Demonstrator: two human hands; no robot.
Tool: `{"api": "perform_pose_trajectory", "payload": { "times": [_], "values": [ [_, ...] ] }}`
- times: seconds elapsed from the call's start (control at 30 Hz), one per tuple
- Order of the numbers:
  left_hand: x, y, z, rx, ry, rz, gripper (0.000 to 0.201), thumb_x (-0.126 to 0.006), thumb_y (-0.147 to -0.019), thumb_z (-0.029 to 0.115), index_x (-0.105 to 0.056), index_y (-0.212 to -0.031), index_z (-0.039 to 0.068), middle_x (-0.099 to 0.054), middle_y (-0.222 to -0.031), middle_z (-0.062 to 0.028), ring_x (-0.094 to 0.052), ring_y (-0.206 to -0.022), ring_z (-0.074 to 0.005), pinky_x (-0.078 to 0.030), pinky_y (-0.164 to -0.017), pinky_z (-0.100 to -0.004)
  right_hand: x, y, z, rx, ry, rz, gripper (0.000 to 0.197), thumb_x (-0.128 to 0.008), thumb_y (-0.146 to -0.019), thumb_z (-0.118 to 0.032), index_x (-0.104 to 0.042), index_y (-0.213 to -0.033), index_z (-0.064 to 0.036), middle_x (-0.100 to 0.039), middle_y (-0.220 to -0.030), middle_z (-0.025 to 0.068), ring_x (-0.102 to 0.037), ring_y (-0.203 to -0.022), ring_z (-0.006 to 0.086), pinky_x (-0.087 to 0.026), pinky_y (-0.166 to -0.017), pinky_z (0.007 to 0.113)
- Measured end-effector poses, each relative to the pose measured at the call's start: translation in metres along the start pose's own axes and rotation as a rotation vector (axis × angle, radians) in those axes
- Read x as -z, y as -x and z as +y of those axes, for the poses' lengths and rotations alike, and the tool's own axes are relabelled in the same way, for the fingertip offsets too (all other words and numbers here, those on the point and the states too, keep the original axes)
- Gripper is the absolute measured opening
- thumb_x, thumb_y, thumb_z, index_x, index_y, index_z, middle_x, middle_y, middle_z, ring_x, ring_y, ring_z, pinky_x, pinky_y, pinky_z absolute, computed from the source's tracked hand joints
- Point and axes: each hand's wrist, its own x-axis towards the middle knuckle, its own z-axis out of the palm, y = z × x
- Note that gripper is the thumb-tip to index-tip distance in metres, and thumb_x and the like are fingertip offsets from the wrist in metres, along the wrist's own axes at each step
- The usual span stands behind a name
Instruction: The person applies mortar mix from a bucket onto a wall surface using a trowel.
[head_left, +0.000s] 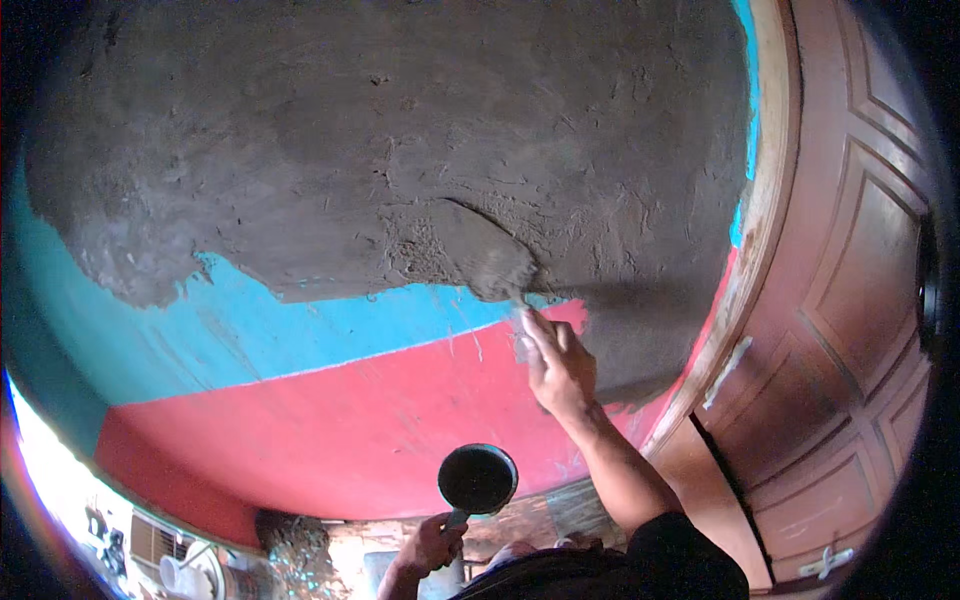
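Note:
My right hand (562, 368) is closed round the handle of a trowel (485, 250). The blade lies against the wall, on wet grey cement plaster (330, 130) that covers its upper part. Rough, ridged plaster shows just left of the blade. Lower down, my left hand (430, 545) grips the handle of a round dipper (514, 480), held out from the wall. Its inside looks dark; how much it contains I cannot tell. Bare blue paint (330, 335) and red paint (350, 430) show below the plaster's ragged lower edge.
On the right, a brown panelled door (830, 330) stands beside a worn wooden frame (745, 270) bordering the plaster. A bucket-like container (380, 570) is partly visible near my left forearm. At the lower left are a white jug (183, 577) and other clutter by a bright opening.

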Motion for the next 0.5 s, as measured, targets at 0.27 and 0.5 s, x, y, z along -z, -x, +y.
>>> {"api": "perform_pose_trajectory", "payload": {
  "times": [0.27,0.5],
  "values": [
    [0.047,-0.008,-0.004,0.007,0.007,-0.098,0.022,-0.062,-0.102,0.028,-0.059,-0.097,0.007,-0.055,-0.067,0.001,-0.049,-0.05,-0.009,-0.038,-0.044,-0.0268,0.024,0.073,0.035,-0.26,-0.077,0.344,0.037,-0.059,-0.098,-0.002,-0.06,-0.134,0.0013,-0.07,-0.107,0.0173,-0.07,-0.092,0.0299,-0.056,-0.079,0.037],
    [0.071,-0.02,0.023,0.075,-0.025,-0.183,0.021,-0.062,-0.101,0.028,-0.058,-0.099,0.008,-0.054,-0.067,0.0012,-0.048,-0.049,-0.0088,-0.037,-0.043,-0.0264,-0.003,0.006,-0.04,-0.194,-0.104,0.182,0.039,-0.067,-0.093,-0.01,-0.065,-0.132,-0.0132,-0.07,-0.099,0.0119,-0.068,-0.074,0.0279,-0.056,-0.062,0.038]
  ]
}}
